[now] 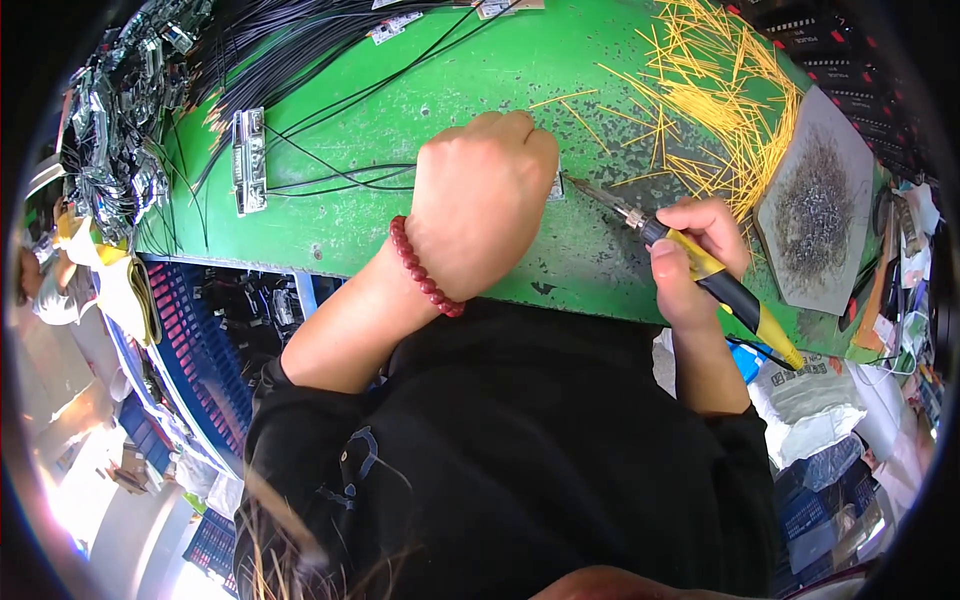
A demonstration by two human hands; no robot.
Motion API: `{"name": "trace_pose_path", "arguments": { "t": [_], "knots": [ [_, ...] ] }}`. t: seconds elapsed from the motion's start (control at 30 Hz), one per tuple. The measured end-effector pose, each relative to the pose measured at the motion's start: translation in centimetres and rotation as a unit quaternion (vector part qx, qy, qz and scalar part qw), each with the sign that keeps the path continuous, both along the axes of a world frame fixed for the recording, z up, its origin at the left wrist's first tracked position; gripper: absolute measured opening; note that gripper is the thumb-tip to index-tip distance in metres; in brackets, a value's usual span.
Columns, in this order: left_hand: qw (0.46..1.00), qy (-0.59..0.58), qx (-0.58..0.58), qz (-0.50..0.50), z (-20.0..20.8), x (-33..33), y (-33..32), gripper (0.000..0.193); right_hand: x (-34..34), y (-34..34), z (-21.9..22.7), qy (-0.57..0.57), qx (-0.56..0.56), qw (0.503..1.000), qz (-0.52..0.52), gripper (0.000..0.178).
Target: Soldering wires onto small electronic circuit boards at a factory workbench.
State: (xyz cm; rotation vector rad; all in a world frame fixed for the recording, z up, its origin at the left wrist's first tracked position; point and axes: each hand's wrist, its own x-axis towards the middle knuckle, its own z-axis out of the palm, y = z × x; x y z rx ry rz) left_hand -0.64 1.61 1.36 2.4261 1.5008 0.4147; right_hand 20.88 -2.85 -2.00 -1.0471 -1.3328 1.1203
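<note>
The iron (730, 295) is yellow and black, with a shiny metal neck and a thin, dark tip. It leans, and its tip points up and to the left, over the green table (370, 120). The right hand (688, 295) has it, with the thumb and fingers closed around the grip.

The left hand (485, 195) is just left of the iron's tip. It is bent like a fist, with its back up. Its fingers are tucked under, so I cannot tell how far open they are or what they hold. A bit of a small, pale chip (557, 187) pokes out beside the iron's tip. I cannot tell if the two touch. Red beads (420, 272) go around the left wrist.

Well left of the iron lies a pale board (249, 160). Thin wires (365, 174), all black, run between it and the left hand. Many yellow sticks (715, 95) lie in a messy heap above the iron. Right of the iron is a gray plate (845, 255), dark and spotty in the middle.
</note>
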Motion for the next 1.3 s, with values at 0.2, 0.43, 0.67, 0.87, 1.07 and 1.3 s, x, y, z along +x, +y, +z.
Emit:
{"name": "trace_pose_path", "arguments": {
  "t": [0.2,0.43,0.67,0.87,1.07,1.3],
  "knots": [
    [0.999,0.018,-0.028,-0.010,0.1,-0.2,0.4,0.008,-0.3,0.1,0.0,-0.009,0.008,1.000,-0.004,0.023],
    [0.999,0.010,-0.035,0.006,0.0,-0.2,0.4,0.008,-0.1,0.1,-0.1,-0.025,0.016,0.999,-0.013,0.023],
    [0.998,-0.060,-0.010,0.030,-0.9,-0.3,-0.2,0.008,-0.2,0.1,-0.2,-0.023,0.017,0.999,-0.018,0.023],
    [0.993,-0.100,0.037,0.052,-1.3,-0.1,-0.8,0.009,-0.2,0.0,-0.1,-0.019,0.028,0.999,-0.014,0.022],
    [0.994,-0.099,0.027,0.036,-1.3,-0.3,-0.5,0.009,-0.1,-0.1,-0.1,-0.037,0.024,0.999,-0.018,0.021],
    [0.999,-0.048,-0.018,0.004,-0.7,-0.8,0.2,0.011,-0.2,0.0,-0.3,-0.032,0.020,0.999,-0.015,0.024]
  ]
}}
